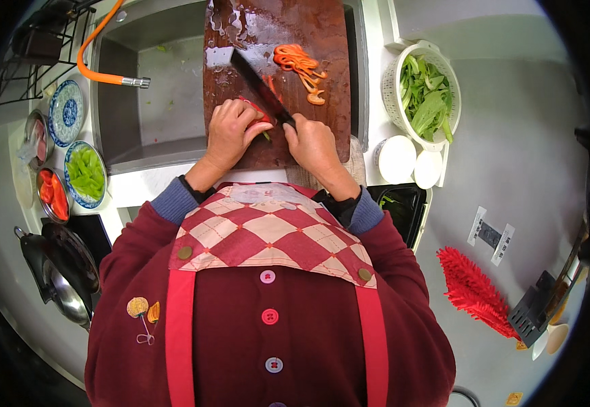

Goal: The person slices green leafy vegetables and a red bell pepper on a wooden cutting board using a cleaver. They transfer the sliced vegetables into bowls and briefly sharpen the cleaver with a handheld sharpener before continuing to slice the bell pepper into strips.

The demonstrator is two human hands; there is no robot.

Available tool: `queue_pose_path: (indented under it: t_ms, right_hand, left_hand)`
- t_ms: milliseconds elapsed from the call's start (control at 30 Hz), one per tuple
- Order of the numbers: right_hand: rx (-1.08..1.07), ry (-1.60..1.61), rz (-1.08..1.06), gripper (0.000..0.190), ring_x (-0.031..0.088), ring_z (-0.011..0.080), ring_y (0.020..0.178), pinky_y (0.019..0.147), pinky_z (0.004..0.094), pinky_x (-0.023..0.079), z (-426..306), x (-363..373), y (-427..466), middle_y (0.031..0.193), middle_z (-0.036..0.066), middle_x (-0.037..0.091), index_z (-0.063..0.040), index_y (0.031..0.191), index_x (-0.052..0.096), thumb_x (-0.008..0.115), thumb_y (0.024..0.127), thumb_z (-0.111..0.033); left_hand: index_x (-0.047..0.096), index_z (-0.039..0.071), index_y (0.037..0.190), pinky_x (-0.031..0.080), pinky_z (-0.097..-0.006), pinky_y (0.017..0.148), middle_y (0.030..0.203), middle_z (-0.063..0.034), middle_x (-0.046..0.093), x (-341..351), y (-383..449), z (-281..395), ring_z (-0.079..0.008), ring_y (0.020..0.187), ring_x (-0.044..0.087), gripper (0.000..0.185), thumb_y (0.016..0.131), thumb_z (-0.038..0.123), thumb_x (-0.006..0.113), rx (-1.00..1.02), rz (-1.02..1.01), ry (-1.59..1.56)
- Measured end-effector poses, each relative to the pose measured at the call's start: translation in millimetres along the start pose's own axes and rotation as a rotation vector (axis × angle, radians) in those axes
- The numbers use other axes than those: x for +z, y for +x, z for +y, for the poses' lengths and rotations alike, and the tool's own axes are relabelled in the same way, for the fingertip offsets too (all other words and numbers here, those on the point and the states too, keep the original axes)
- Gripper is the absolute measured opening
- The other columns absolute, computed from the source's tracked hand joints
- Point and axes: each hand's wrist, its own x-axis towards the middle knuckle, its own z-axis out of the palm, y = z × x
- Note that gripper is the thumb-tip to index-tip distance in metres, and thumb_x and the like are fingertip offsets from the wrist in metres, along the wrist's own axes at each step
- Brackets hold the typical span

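Observation:
My right hand grips the handle of a dark-bladed kitchen knife, whose blade slants away to the upper left. Under the curled fingers of my left hand a red pepper is pressed down, its green stem end showing below the thumb. Thin red strips lie just past the blade. Farther off, a heap of sliced orange pepper rests on the wet wooden cutting board. My left palm and part of the red pepper are hidden.
The board spans a steel sink with an orange flexible faucet. At left stand plates of cut green pepper and a bowl of red pepper pieces. On the right is a white colander of leafy greens.

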Motion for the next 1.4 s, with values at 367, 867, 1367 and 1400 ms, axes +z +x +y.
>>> queue_pose_path:
  t_ms: [367,867,1367,1400]
  right_hand:
    - [-0.215,-0.159,0.033,0.014,0.063,0.0302,0.055,0.049,0.0392,0.050,-24.6,-28.6,-31.8,0.064,0.014,0.061,-0.004,0.074,0.052,0.059,0.083,-0.013]
    - [-0.209,-0.244,-0.093,0.005,0.064,0.0315,0.055,0.049,0.0391,0.051,-10.1,-24.3,-28.2,0.063,0.017,0.062,-0.003,0.073,0.052,0.056,0.076,-0.004]
    - [-0.241,-0.164,-0.046,0.015,0.063,0.0332,0.054,0.049,0.0424,0.050,-13.2,-44.3,-21.4,0.063,0.016,0.062,-0.002,0.073,0.054,0.058,0.084,-0.012]
    - [-0.244,-0.169,-0.054,0.014,0.063,0.0330,0.054,0.049,0.0420,0.050,-14.8,-47.3,-21.6,0.063,0.017,0.062,-0.002,0.072,0.054,0.057,0.083,-0.011]
  left_hand:
    - [0.066,0.006,0.088,0.041,-0.0373,0.073,0.089,-0.0079,0.061,-6.0,-12.5,-7.8,-0.0273,0.085,0.055,0.019,0.074,0.017,0.072,0.044,-0.011,-0.030]
    - [0.064,0.006,0.082,0.040,-0.0352,0.068,0.084,-0.0060,0.061,8.5,-9.4,-4.9,-0.0253,0.078,0.056,0.014,0.071,0.011,0.071,-0.004,0.099,-0.069]
    - [0.064,0.007,0.079,0.039,-0.0356,0.068,0.082,-0.0050,0.061,9.1,-10.1,-5.8,-0.0250,0.075,0.055,0.014,0.070,0.011,0.073,0.018,0.135,-0.052]
    - [0.064,0.007,0.079,0.039,-0.0358,0.068,0.081,-0.0052,0.060,9.2,-10.6,-6.6,-0.0253,0.075,0.055,0.014,0.070,0.011,0.073,0.017,0.133,-0.056]
